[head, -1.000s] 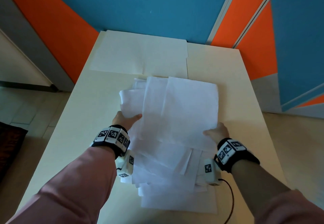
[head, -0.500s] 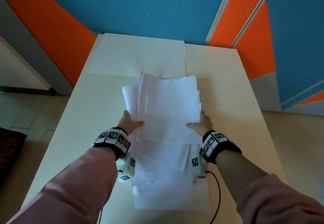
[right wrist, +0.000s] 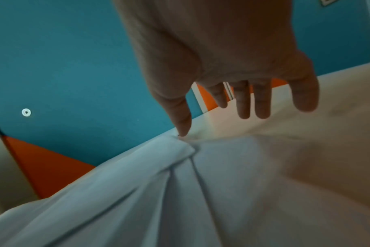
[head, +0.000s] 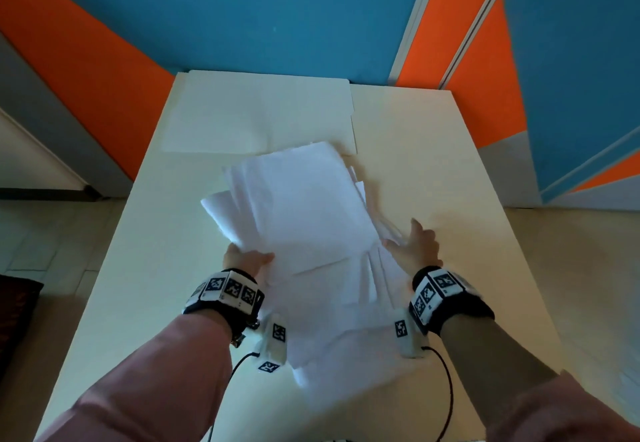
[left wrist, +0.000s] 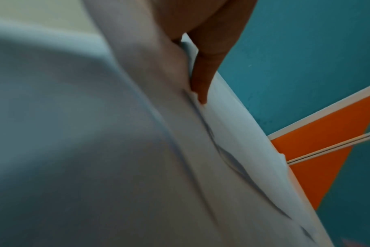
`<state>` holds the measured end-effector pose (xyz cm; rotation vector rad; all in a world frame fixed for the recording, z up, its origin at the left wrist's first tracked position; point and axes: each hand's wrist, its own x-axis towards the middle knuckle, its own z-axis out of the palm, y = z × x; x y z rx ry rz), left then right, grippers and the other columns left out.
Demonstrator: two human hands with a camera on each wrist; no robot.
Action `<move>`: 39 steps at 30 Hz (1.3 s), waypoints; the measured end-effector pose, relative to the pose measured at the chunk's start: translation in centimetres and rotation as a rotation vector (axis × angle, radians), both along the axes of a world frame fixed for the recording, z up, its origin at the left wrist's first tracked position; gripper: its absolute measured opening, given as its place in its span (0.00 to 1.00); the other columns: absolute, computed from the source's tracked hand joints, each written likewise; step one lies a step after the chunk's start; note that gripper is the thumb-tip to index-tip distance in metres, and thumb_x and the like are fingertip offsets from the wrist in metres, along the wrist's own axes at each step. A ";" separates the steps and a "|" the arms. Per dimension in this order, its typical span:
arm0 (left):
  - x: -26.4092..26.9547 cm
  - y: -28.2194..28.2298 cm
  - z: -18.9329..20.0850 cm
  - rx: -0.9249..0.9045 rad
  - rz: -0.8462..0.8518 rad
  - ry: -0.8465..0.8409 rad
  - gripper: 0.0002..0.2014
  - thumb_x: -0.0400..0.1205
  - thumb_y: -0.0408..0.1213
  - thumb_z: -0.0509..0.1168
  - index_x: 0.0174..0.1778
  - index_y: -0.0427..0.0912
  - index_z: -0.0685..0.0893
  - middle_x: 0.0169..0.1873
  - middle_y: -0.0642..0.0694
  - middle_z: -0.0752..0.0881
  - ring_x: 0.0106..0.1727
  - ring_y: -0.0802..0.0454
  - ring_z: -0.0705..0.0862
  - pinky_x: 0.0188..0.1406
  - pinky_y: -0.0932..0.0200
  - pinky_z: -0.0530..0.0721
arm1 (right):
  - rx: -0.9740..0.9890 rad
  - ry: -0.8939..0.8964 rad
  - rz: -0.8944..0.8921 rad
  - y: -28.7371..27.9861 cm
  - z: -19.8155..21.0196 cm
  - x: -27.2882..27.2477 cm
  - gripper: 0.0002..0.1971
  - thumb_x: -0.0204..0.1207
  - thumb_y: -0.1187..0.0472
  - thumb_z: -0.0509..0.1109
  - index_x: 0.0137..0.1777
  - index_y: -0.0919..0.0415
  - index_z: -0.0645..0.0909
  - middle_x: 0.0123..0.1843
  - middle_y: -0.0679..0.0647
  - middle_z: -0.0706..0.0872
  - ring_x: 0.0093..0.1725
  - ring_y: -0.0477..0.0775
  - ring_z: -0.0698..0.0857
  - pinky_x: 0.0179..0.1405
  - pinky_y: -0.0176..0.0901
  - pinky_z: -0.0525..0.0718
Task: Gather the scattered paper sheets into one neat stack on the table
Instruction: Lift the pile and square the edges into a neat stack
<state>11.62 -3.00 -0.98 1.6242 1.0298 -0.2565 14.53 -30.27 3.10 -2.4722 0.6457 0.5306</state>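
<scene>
A loose bundle of white paper sheets [head: 304, 213] is raised off the cream table [head: 433, 150] and fanned unevenly. My left hand [head: 249, 258] pinches its near left edge, thumb on top. The left wrist view shows a finger [left wrist: 203, 75] pressed into the paper [left wrist: 116, 150]. My right hand [head: 412, 237] is at the bundle's right side with straight, spread fingers. In the right wrist view only its thumb tip [right wrist: 183, 132] touches the sheet edge [right wrist: 180, 192]. More sheets [head: 339, 355] lie overlapped on the table between my wrists.
A large cream folder [head: 259, 112] lies flat at the table's back left, just beyond the bundle. Blue and orange walls [head: 277, 19] close off the far edge. Bare tabletop shows on both sides of the papers. Camera cables [head: 446, 382] hang near the front edge.
My right hand has let go of the bundle's right edge and moved outward with fingers spread. The sheets, now held by the left hand alone, have swung and fanned to the left.
</scene>
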 end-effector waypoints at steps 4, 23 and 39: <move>-0.5 -0.4 0.6 -0.063 -0.238 0.101 0.27 0.70 0.28 0.75 0.63 0.23 0.74 0.53 0.30 0.85 0.47 0.38 0.89 0.53 0.46 0.86 | -0.019 0.051 -0.025 -3.2 -1.0 -3.8 0.33 0.73 0.45 0.68 0.75 0.60 0.67 0.71 0.69 0.72 0.70 0.70 0.73 0.68 0.56 0.74; 15.6 1.8 1.9 0.824 -0.883 0.045 0.41 0.76 0.56 0.65 0.79 0.35 0.60 0.79 0.36 0.62 0.79 0.36 0.62 0.77 0.37 0.64 | 0.292 0.033 -0.859 -3.7 -4.3 -12.4 0.42 0.69 0.47 0.75 0.77 0.64 0.60 0.74 0.64 0.69 0.65 0.70 0.76 0.28 0.49 0.84; 14.0 1.2 1.5 0.787 -0.863 -0.008 0.31 0.79 0.51 0.63 0.74 0.37 0.69 0.72 0.35 0.68 0.74 0.35 0.66 0.69 0.38 0.71 | 0.317 -0.261 -0.930 -1.0 -4.1 -8.4 0.50 0.67 0.59 0.78 0.83 0.60 0.49 0.81 0.65 0.62 0.78 0.67 0.67 0.74 0.62 0.71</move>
